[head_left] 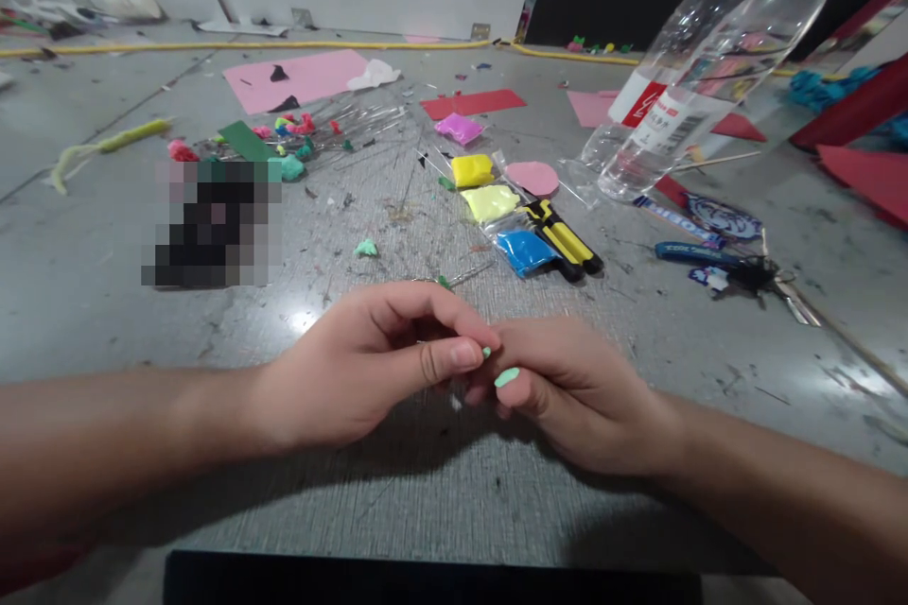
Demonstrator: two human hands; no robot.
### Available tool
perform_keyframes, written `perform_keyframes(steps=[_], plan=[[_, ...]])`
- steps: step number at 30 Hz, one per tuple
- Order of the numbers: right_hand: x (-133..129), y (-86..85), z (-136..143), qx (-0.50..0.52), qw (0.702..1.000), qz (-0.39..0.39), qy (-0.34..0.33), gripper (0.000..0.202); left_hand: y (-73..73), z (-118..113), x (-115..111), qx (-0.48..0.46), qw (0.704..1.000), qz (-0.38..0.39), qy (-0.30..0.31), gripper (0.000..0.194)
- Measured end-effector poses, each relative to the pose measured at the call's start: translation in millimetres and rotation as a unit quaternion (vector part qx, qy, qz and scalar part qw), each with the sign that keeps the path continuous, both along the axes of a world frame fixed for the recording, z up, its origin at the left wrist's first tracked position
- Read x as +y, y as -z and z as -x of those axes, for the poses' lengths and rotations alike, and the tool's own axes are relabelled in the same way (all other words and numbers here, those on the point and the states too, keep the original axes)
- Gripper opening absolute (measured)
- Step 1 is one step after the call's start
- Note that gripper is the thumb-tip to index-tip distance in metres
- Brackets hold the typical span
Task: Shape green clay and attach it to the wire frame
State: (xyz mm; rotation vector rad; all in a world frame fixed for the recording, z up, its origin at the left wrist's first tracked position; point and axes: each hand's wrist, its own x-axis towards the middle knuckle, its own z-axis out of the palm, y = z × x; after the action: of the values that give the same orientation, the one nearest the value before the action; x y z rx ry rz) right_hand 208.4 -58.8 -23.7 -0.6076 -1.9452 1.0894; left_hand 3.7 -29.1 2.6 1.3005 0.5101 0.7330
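Note:
My left hand (347,369) is closed, its thumb and forefinger pinching a tiny bit of green clay (486,353). Right beside it, my right hand (582,388) curls inward with a flattened piece of mint-green clay (506,377) at the tip of its thumb. The fingertips of both hands nearly meet low over the table, and the lower fingers are partly hidden. Just beyond the hands lies a thin wire with a dark green bit (444,282) on it. A loose lump of mint-green clay (366,249) rests farther up on the left.
Ahead lie blue (526,252), yellow (472,171) and purple (460,128) clay packets, beside yellow-black pliers (567,241). Two clear bottles (659,132) stand at right, near keys with straps (744,269). At left are a pixelated dark object (213,227) and wires with coloured clay (305,128).

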Motion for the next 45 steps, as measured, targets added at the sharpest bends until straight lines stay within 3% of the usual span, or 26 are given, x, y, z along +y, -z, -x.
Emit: perform_keyframes(steps=[5, 13, 20, 45], plan=[[-0.9, -0.4, 2.5, 0.011, 1.0, 0.021, -0.003, 0.044, 1.3, -1.6, -3.5, -0.02, 0.998, 0.051, -0.005, 0.003], [-5.2, -2.6, 4.0, 0.021, 0.997, 0.069, 0.002, 0.045, -1.3, -3.6, -9.4, -0.051, 0.996, 0.071, -0.01, 0.008], [-7.4, -3.6, 8.0, 0.016, 0.998, 0.045, 0.033, 0.044, -3.9, -6.6, -10.6, -0.049, 0.997, 0.063, -0.02, 0.008], [-8.3, -2.3, 9.7, 0.033, 0.996, 0.066, 0.045, 0.045, -2.5, -5.5, -8.3, -0.035, 0.998, 0.04, -0.019, 0.008]])
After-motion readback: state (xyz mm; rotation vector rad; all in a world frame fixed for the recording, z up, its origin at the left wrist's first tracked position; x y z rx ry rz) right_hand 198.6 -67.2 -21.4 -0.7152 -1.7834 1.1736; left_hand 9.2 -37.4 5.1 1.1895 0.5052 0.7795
